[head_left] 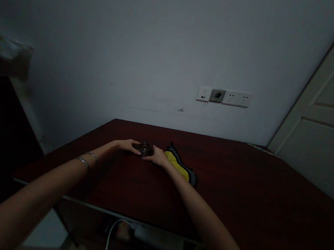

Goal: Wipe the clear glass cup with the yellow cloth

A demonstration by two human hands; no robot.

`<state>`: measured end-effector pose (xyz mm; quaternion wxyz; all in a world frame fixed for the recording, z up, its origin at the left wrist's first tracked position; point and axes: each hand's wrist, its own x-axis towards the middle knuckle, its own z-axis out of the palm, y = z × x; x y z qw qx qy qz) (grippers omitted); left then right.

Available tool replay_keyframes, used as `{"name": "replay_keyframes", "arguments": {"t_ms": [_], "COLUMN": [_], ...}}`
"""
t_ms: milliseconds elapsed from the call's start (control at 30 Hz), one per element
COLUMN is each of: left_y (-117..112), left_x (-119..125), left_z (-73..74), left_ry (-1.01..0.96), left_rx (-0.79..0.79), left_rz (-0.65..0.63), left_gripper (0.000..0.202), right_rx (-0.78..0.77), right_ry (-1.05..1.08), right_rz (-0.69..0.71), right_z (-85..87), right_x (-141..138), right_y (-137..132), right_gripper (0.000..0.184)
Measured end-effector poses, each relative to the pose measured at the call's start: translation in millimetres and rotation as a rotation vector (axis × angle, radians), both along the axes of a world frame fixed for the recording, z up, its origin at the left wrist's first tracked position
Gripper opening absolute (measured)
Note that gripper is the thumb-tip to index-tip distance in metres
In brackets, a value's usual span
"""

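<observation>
Both my arms reach far out over a dark red-brown table (pixel 238 196). My left hand (pixel 126 145) and my right hand (pixel 158 156) meet around a small dark round object (pixel 144 149) resting on the tabletop. Fingers of both hands curl onto its sides. The room is dim and I cannot make out what the object is. Thin bracelets circle my left wrist (pixel 86 159). A yellow and grey cloth (pixel 180 168) lies just right of my right hand, partly under my forearm.
A white wall with a row of sockets (pixel 224 96) stands behind the table. A white door (pixel 333 127) is at the right. A power strip and white cable (pixel 136 233) lie on the floor below the table's near edge. Dark furniture fills the left.
</observation>
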<state>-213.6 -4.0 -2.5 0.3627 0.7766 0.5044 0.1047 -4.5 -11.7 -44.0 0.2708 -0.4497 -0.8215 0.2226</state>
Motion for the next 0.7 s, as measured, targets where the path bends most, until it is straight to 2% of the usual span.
{"name": "replay_keyframes", "arguments": {"t_ms": [133,233,333,500,700], "left_y": [-2,4,12,13,-9], "left_x": [4,6,13,38,73], "left_z": [20.3,38.7,53.5,67.2,71.3], "left_ry": [0.138,0.184,0.207,0.281,0.472], "left_rx": [0.020,0.120,0.215,0.380,0.521], "left_rz": [0.230,0.249,0.233,0.122,-0.130], "left_gripper": [0.098,0.096,0.088,0.068,0.053], "right_rx": [0.066,0.264,0.275,0.285,0.261], "right_ry": [-0.120,-0.338,-0.535,-0.602,-0.517], "right_rz": [0.012,0.012,-0.035,-0.060,-0.006], "right_z": [23.0,34.0,33.7,24.3,17.6], "right_x": [32,63,87,111,136], "right_y": [-22,-48,-77,-109,-108], "right_gripper": [0.038,0.027,0.022,0.027,0.031]}}
